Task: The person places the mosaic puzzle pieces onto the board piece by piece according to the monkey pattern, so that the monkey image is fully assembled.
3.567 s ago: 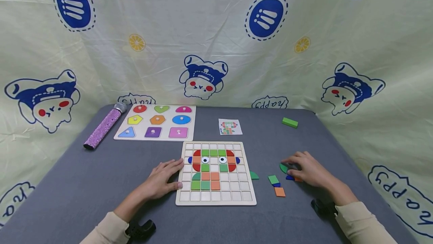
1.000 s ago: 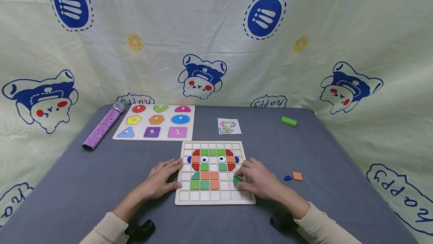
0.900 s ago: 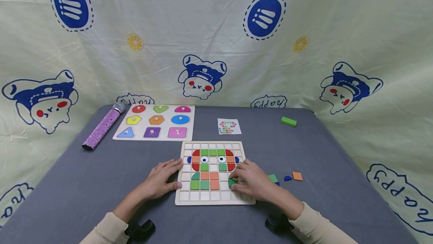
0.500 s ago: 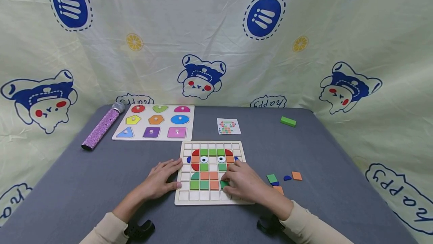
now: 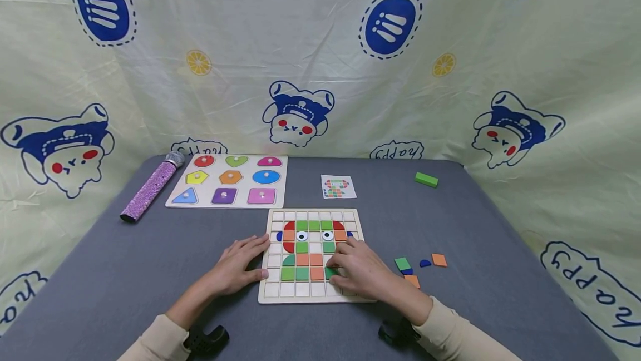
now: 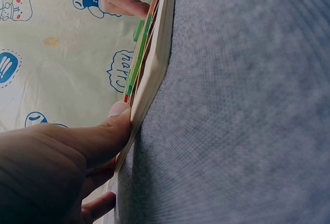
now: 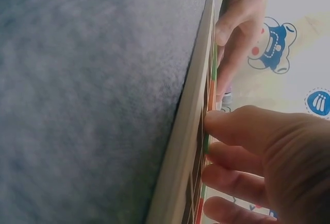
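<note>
A pale wooden grid board [image 5: 320, 300] lies in the middle of the table, with red, green, orange and blue tiles and two eye tiles in its cells. My left hand [image 5: 239, 265] rests against the board's left edge, thumb and fingers touching it. In the left wrist view, the left thumb [image 6: 116, 126] presses the rim. Over the board's lower right, my right hand [image 5: 359, 267] pinches a green tile [image 5: 331, 273] beside an orange one. The right fingers hide much of that tile, so its full shape cannot be told. They also cover nearby cells.
Right of the board lie loose tiles: green [image 5: 402, 263], blue [image 5: 425, 263] and orange [image 5: 439, 260]. Behind are a picture card [image 5: 338, 187], a green block [image 5: 426, 179], a knobbed shape puzzle [image 5: 240, 188] and a purple glittery microphone [image 5: 152, 191]. A printed curtain [image 5: 320, 44] hangs behind.
My right hand has moved left from the loose tiles onto the board, carrying the green tile. It slid farther left to the orange tiles, then nearly stopped. My left hand has stayed put.
</note>
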`<state>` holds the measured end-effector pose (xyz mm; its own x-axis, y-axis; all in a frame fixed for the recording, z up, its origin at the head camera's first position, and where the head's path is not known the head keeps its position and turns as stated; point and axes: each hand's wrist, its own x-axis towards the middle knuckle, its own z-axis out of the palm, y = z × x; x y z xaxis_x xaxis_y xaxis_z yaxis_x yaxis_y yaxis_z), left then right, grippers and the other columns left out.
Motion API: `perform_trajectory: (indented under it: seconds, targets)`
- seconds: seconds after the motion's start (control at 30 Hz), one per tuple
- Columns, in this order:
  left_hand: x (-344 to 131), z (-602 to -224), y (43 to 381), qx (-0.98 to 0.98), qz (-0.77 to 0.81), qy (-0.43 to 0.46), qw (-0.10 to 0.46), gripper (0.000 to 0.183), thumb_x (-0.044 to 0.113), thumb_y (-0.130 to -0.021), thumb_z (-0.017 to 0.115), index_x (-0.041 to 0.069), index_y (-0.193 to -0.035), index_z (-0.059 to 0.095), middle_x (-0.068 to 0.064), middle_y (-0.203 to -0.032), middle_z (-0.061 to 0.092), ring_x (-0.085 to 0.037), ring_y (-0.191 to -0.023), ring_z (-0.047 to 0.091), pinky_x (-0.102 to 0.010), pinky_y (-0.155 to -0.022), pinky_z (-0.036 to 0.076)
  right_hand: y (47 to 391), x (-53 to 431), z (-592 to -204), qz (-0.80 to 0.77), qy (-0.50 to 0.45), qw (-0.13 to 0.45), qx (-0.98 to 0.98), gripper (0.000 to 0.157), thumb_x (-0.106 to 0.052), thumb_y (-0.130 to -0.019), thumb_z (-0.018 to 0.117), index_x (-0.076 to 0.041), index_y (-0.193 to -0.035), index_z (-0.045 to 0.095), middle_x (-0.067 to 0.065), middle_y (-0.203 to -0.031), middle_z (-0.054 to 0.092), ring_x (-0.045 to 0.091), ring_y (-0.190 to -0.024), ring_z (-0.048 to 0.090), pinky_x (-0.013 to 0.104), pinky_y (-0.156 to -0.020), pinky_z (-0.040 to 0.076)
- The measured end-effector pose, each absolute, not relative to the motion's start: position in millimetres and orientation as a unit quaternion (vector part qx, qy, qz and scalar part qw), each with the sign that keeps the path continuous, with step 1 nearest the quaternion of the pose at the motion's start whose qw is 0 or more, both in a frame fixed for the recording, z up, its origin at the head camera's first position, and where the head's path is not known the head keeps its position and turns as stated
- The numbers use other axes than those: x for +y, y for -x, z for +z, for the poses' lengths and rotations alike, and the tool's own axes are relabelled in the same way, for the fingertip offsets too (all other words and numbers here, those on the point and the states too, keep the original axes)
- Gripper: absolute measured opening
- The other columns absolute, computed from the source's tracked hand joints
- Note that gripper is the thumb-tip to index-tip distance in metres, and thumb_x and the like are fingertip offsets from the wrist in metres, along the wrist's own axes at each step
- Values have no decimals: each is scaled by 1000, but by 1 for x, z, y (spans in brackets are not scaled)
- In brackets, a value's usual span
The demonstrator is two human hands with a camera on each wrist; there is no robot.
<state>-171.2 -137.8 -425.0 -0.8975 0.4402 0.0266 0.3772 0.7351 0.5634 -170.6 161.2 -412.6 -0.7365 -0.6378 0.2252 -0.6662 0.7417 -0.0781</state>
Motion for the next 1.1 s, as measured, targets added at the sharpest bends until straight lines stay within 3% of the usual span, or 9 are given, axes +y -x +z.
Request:
perform_trajectory:
  seconds: [0.37,1.1]
  targets:
    - [-136,-425,171,933,284,-217,48,65,27,-88,66,4,-142,41,-11,-152,36,-39,-141,28,-65,-109,16,169,183,-405,96,-330,114,-932,23,-33,-75,78,-19,-92,74,-8,-89,62,9,-83,45,26,-71,37]
    - [-136,-426,172,937,279,-204,55,65,30,-87,66,8,-143,41,-8,-153,36,-37,-141,27,-66,-108,16,148,296,-397,63,-200,79,-975,22,-33,-73,79,-23,-91,71,-10,-86,58,9,-81,43,31,-70,35]
